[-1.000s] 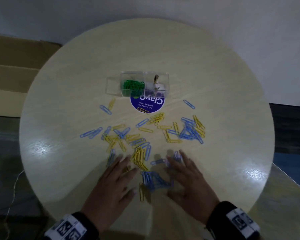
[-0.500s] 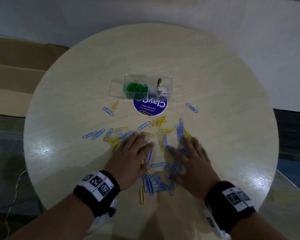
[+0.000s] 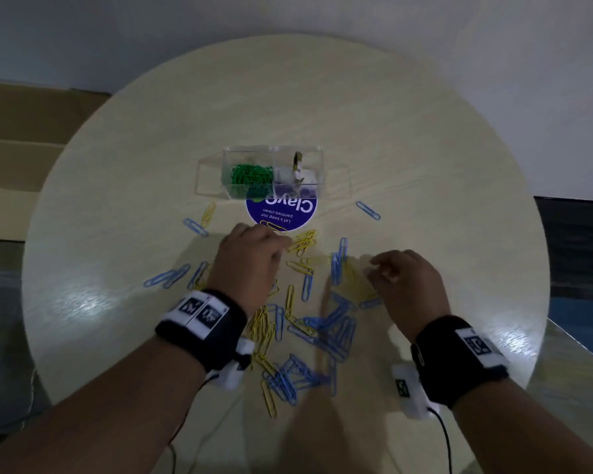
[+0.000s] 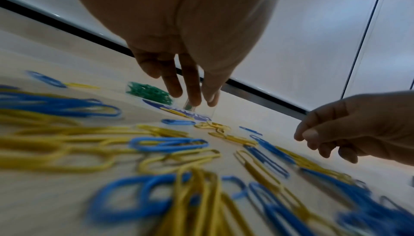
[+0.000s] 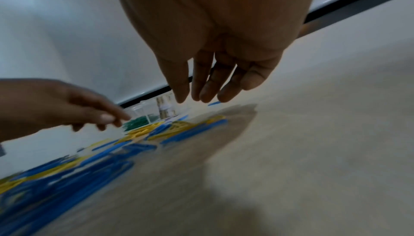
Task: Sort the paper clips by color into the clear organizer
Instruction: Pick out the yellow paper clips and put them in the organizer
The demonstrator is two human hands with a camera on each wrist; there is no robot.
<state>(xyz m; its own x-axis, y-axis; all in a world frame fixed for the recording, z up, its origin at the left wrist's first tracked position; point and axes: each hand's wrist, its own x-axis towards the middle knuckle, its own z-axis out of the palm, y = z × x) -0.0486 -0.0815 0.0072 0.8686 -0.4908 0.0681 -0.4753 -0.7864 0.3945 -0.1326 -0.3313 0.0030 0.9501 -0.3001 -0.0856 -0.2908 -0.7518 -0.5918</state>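
Both our hands have moved forward since half a second ago: then they lay flat on the clips near our edge, and now they hover above the scatter, closer to the clear organizer point(image 3: 273, 172). It stands past the middle of the round table point(image 3: 425, 138), at the far edge of a blue sticker point(image 3: 281, 213). One compartment holds the green clips point(image 3: 250, 176), so we judge green as finished; the next one holds some purple things and a small gold-and-white object that we cannot name. The blue clips point(image 3: 336, 328) and yellow clips point(image 3: 302, 241) are all loose and mixed on the table, so most of the sorting is left. Our left hand point(image 3: 250, 265) has loosely curled fingers near the yellow bunch and holds nothing we can see. Our right hand point(image 3: 408, 285) also hangs relaxed and empty.
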